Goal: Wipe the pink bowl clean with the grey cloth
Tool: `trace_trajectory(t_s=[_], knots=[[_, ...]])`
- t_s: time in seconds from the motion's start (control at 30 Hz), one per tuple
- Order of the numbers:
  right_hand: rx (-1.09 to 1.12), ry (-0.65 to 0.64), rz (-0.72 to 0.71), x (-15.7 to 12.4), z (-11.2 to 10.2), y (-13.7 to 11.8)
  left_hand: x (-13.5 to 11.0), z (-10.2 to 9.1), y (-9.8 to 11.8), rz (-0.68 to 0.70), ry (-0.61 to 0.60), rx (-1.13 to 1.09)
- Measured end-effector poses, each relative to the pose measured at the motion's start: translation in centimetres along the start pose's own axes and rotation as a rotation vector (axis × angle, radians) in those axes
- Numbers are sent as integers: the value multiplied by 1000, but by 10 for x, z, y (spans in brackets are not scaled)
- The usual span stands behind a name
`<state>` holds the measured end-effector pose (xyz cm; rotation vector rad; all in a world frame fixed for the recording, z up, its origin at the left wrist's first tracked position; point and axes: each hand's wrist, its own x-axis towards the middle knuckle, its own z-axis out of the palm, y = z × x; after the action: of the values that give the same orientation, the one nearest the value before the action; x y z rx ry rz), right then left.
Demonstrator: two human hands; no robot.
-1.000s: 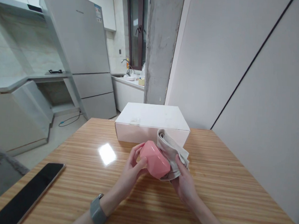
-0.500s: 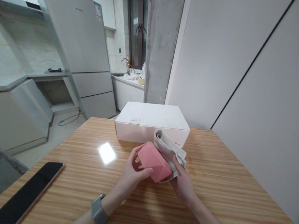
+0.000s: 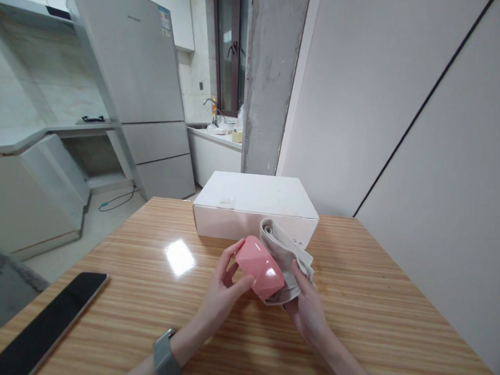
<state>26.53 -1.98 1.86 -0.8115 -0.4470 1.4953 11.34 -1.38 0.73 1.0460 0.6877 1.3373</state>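
Note:
A pink faceted bowl (image 3: 259,267) is held tilted above the wooden table (image 3: 378,311), its underside toward me. My left hand (image 3: 223,293) grips its left rim, thumb on the outside. My right hand (image 3: 307,311) presses a folded beige cloth (image 3: 286,253) against the bowl's right side. A grey watch sits on my left wrist.
A closed white box (image 3: 255,205) lies on the table just behind the bowl. A dark phone (image 3: 47,325) rests face up near the table's left edge. A white wall runs along the right side. A fridge and kitchen counters stand beyond the table at left.
The bowl has turned in my left hand between frames, showing different facets. My right hand and the cloth shifted slightly against it.

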Motion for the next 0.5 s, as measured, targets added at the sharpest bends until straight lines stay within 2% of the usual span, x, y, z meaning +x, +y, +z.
trace_trajectory(t_s=[0.17, 0.3, 0.4, 0.5], knots=[[-6, -40, -8, 0, 0, 0, 2, -1, 1, 23, 59, -7], [-31, -83, -24, 1, -1, 0, 3, -1, -2, -26, 15, -44], [-57, -60, -5, 2, -2, -1, 1, 0, 0, -51, -1, -14], [-86, -9, -7, 1, -5, 1, -1, 3, 5, -57, 46, 17]])
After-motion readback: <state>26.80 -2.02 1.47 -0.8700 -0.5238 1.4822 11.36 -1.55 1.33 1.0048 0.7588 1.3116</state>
